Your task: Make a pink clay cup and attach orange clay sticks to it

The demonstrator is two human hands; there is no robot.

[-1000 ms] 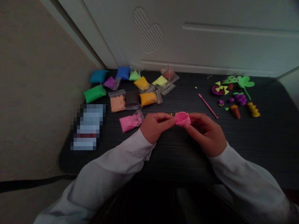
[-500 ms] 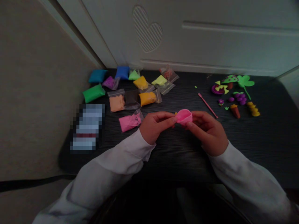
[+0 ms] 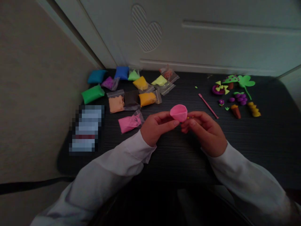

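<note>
A pink piece of clay (image 3: 178, 112), rolled into a cone-like cup, is pinched between both my hands above the dark table (image 3: 270, 141). My left hand (image 3: 156, 127) grips its lower left side with curled fingers. My right hand (image 3: 205, 131) pinches its lower right tip. A pink bag of clay (image 3: 129, 123) lies just left of my left hand. A thin pink modelling stick (image 3: 208, 106) lies on the table beyond my right hand.
Several small bags of coloured clay (image 3: 131, 91) are scattered at the back left. Finished clay figures (image 3: 235, 94), green, purple, yellow and orange, stand at the back right. A blurred-out card (image 3: 86, 128) lies at the left edge. A white panel (image 3: 188, 31) rises behind the table.
The pink clay has been turned and lifted a little, from a flat folded shape to an upright cone with its round opening facing me. Both hands stayed in place.
</note>
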